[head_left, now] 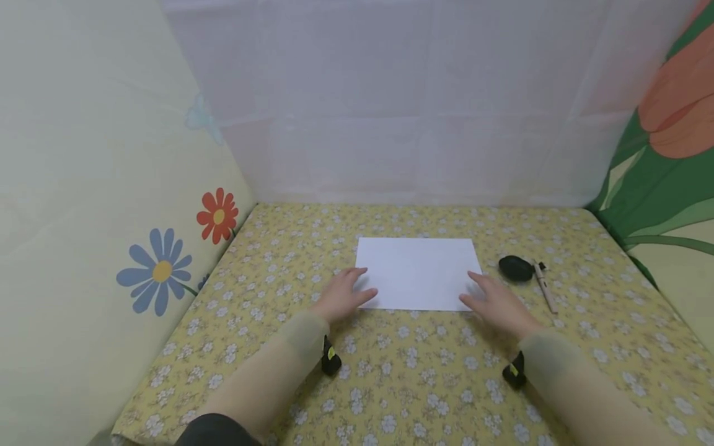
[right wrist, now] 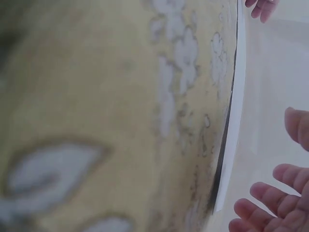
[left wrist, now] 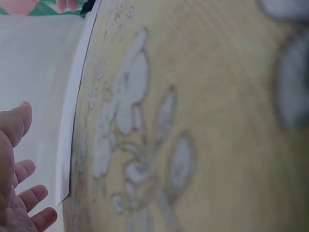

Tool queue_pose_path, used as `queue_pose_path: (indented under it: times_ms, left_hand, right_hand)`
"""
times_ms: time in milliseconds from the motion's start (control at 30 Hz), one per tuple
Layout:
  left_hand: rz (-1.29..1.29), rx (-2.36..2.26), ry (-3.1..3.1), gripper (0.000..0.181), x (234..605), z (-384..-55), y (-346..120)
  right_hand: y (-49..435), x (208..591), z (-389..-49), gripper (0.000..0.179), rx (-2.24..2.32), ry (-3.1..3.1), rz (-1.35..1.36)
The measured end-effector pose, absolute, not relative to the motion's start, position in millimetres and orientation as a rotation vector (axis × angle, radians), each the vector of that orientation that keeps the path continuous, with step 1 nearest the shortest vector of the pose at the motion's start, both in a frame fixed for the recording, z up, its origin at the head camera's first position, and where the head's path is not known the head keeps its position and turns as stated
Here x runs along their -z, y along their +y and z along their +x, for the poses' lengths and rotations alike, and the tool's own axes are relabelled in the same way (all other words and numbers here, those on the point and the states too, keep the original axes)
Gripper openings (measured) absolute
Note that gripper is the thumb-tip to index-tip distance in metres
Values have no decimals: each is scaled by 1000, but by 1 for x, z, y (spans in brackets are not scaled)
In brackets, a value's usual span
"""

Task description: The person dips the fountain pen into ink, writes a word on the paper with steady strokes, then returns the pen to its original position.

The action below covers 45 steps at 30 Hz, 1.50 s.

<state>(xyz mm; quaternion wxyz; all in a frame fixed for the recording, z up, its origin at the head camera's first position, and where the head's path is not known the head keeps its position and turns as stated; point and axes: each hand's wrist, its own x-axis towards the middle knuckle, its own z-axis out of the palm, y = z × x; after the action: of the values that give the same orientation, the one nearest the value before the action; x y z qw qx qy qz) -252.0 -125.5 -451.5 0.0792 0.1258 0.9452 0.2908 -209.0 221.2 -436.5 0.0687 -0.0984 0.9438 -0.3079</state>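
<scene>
A blank white sheet of paper (head_left: 417, 272) lies flat on the flowered tablecloth. At its left edge is my left hand (head_left: 343, 294), fingers extended and thumb apart from them, with nothing in its grasp. My right hand (head_left: 499, 303) mirrors it at the sheet's right edge, also holding nothing. Seen from the left wrist, the left hand (left wrist: 19, 179) has its fingers spread beside the thin edge of the paper (left wrist: 70, 125). The right wrist view shows the right hand (right wrist: 285, 198) with loosely bent, separated fingers near the paper's edge (right wrist: 231, 121). Whether either hand touches the sheet I cannot tell.
Right of the paper sit a black rounded object (head_left: 515, 268) and a pale pen (head_left: 545, 288) with a dark end. The yellow flowered tablecloth (head_left: 401, 384) covers the table. A white cloth (head_left: 390, 105) hangs behind it, with patterned fabric at both sides.
</scene>
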Motion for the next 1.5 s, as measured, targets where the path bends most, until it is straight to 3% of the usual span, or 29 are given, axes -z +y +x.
queue_pose_path:
  times_ms: [633,1033,1500]
  left_hand:
    - [553,-540,2791,71,462,-258,-117]
    - [625,-460,2811,72,460,-253,-116]
    - [623,-448,2826,72,465,-254,-118]
  right_hand:
    - [225,437,-226,73,1015,2880,-156]
    - [256,416,-219,80,1030,3001,-128]
    - [293,427,-216,81,1036,2989,81]
